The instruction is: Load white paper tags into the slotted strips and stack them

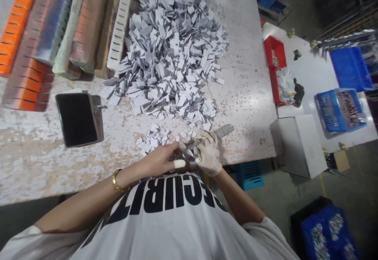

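Observation:
My left hand (162,158), bare apart from a white cover on the thumb, reaches in from the left at the table's front edge. Its fingers curve around a cluster of small grey-white flat pieces (192,150). On the other side of that cluster, my right hand (210,155) wears a white knit glove, its fingers curled against the same pieces. Just beyond the gloved fingers lies a grey-handled tool (225,130), perhaps a utility knife; whether the glove touches it I cannot tell. A small heap of white chips (155,137) sits in front of my left hand.
A large pile of grey-white pieces (174,51) covers the table's middle. Slotted long blocks, one of them orange (17,20), stand at the left, near a dark-screened device (76,119). Rightward are a white box (301,146), a red bin (275,51) and a blue basket (327,110).

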`<state>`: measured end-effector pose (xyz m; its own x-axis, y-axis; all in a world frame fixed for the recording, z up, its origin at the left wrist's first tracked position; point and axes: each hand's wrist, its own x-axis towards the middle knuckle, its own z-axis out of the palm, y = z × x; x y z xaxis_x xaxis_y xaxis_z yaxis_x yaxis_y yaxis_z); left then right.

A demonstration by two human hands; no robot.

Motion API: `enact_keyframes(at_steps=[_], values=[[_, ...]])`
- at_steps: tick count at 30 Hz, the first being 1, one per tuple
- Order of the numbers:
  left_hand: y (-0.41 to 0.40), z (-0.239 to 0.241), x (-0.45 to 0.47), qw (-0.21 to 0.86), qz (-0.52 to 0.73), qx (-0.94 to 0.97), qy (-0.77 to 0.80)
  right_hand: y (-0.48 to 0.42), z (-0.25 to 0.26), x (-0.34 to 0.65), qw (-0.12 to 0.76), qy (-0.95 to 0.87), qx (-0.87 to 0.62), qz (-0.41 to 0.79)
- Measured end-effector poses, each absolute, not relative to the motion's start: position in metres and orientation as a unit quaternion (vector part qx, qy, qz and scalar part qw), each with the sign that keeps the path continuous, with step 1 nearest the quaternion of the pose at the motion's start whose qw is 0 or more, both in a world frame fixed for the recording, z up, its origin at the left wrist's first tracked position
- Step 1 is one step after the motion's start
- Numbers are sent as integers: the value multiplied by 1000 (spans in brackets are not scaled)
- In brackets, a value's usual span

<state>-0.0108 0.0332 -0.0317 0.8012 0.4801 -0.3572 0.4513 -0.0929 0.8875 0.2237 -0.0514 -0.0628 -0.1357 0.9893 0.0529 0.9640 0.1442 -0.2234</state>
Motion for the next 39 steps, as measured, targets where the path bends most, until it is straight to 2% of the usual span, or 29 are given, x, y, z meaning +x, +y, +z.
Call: enact_keyframes(at_steps=[5,8,11,13,15,21,28,32,35,37,39], values=[[36,-33,-13,593,-4,741,313,-59,-58,235,140,-765,-625,68],[39,-34,-12,592,-22,743,310,-57,-45,249,139,-703,-697,39],[40,-35,-10,596,-19,736,319,-41,-30,264,42,-610,-791,-18],[40,-37,-8,603,-8,729,324,-23,-22,272,-49,-588,-808,-14],[39,-39,-8,607,1,726,323,-4,-19,275,-94,-584,-806,-7],[38,-45,-13,606,7,727,323,36,-31,272,-147,-611,-778,24],[50,-36,-12,615,14,717,328,34,-36,277,-135,-586,-794,92],[55,-31,-6,611,38,722,323,32,-39,269,-114,-588,-797,75],[55,-33,-4,615,48,717,323,32,-39,270,-57,-568,-815,98],[55,-35,-4,626,69,703,331,31,-38,277,37,-539,-831,133],[57,-36,-2,654,105,672,331,27,-38,283,204,-511,-810,202]])
